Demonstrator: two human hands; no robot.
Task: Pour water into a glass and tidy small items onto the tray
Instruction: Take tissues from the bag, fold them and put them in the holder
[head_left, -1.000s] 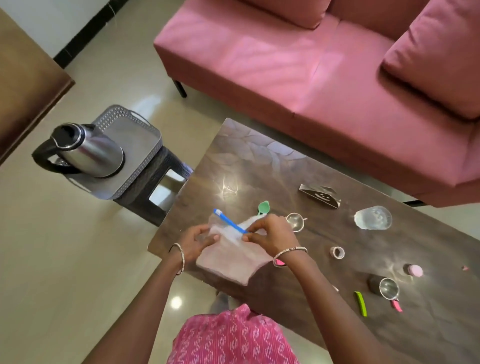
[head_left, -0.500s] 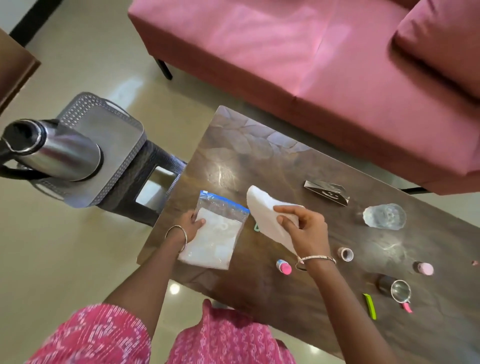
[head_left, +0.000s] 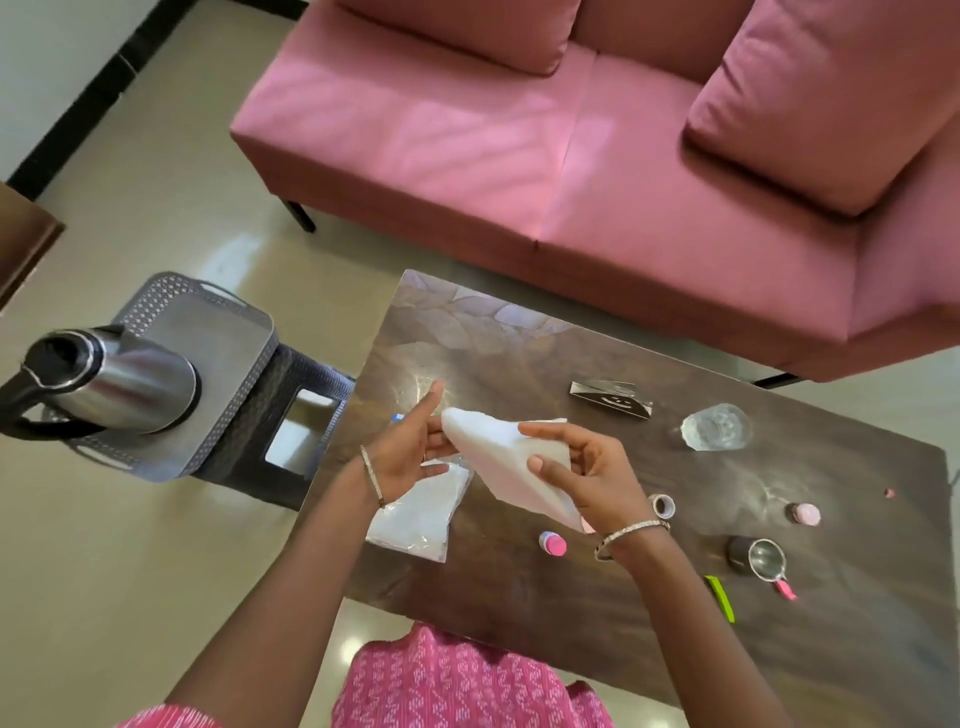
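Note:
A folded white cloth (head_left: 511, 465) is held above the dark wooden table (head_left: 649, 582) by both hands: my left hand (head_left: 410, 452) pinches its left corner and my right hand (head_left: 582, 470) grips its right side. Under them a clear zip bag (head_left: 415, 514) with white contents lies flat on the table. The clear glass (head_left: 717, 427) stands at the far right side. A steel kettle (head_left: 111, 382) sits on the grey tray (head_left: 218, 353) on a stool left of the table.
Small items lie scattered on the table: a pink-capped bottle (head_left: 552, 544), a tape roll (head_left: 662, 505), a pink lid (head_left: 807, 514), a steel cup (head_left: 758, 558), a green strip (head_left: 721, 597) and a dark stand (head_left: 610, 399). A pink sofa (head_left: 571, 156) stands behind.
The bag was laid flat on the table and my left hand let go of it. My left hand rose and took hold of the white cloth that my right hand pulled out.

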